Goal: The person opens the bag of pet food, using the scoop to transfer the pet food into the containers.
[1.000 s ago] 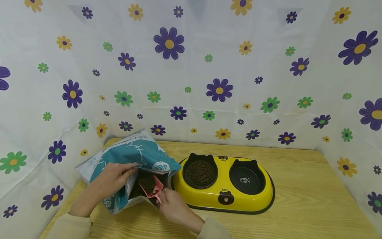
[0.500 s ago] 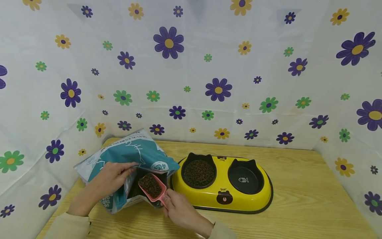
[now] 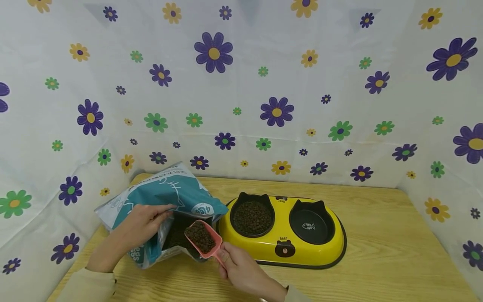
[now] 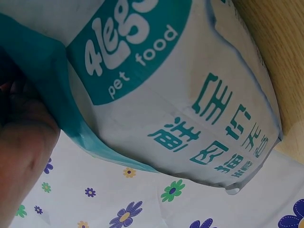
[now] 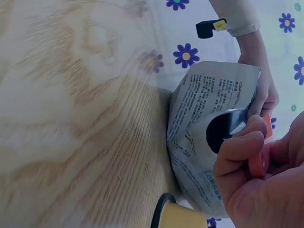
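My right hand (image 3: 245, 266) grips the handle of a pink scoop (image 3: 216, 250) heaped with brown kibble (image 3: 201, 238). The scoop is over the front right of the mouth of a teal and white pet food bag (image 3: 188, 191), which lies tilted on the table. At the bag's upper lip, my left hand (image 3: 145, 224) holds the mouth apart, index finger lying along the teal side. In the left wrist view the bag's printed side fills most of the frame, and the left fingers are in shadow. Curled fingers and thumb close round the scoop handle (image 5: 259, 164) in the right wrist view.
A yellow double feeder (image 3: 282, 218) stands right of the bag, close to the scoop. Its left black bowl (image 3: 235, 226) holds kibble; the right black bowl (image 3: 315, 220) shows a fish print. A flowered cloth (image 3: 241, 84) backs the wooden table (image 3: 381, 235).
My right hand has lifted the scoop, full of kibble, up and rightward from inside the bag to its mouth's edge. The left hand keeps its place on the bag.
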